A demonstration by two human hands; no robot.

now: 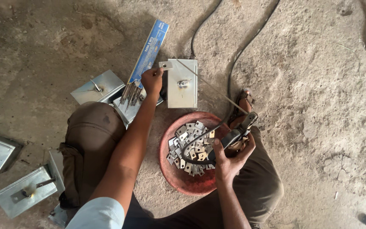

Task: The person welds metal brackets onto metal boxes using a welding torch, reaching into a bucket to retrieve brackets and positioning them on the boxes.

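Electrode rod [210,87] runs from holder [238,131] toward 10 o'clock, thin, grey, straight. Right hand [229,159] grips holder closed; left hand [152,79] pinches small metal tab [165,65] on steel plate [183,87].

My left arm stretches forward, almost straight, bare below a pale short sleeve. My left hand [152,79] is at full reach, fingers curled shut in a pinch at their tips, knuckles up. My right arm bends in close; my right hand [229,159] wraps in a closed grip, thumb pointing ahead, just beside my right knee.
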